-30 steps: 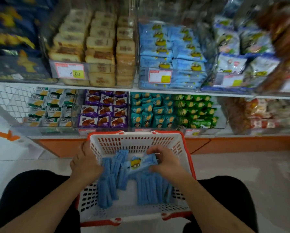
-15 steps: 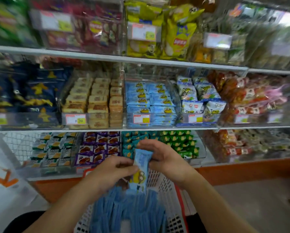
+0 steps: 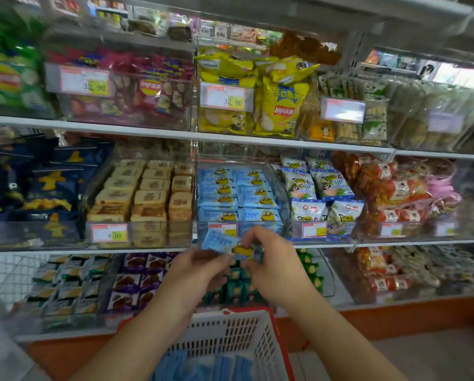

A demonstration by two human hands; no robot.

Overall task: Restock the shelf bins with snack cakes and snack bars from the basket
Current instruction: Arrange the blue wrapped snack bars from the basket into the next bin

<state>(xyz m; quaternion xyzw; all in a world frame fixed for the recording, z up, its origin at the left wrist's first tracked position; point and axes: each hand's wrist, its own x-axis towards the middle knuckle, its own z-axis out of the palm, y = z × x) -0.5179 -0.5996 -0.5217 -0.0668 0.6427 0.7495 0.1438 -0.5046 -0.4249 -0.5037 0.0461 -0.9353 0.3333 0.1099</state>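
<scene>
Both hands hold one light-blue snack cake packet (image 3: 225, 244) in front of the shelf, just below the clear bin (image 3: 238, 196) stacked with matching blue packets. My left hand (image 3: 194, 273) pinches the packet's lower left side. My right hand (image 3: 271, 259) pinches its right end from above. The white basket with a red rim (image 3: 258, 339) sits low in the view, with several more blue packets (image 3: 203, 367) inside it.
A bin of tan snack cakes (image 3: 142, 199) stands left of the blue bin, and white panda-print bags (image 3: 318, 193) to its right. Chip bags (image 3: 280, 100) fill the shelf above. Small purple (image 3: 131, 284) and green packs sit on the lowest shelf.
The packet has risen from the basket to just under the blue bin and turned from upright to nearly flat. My view has tilted up, showing higher shelves.
</scene>
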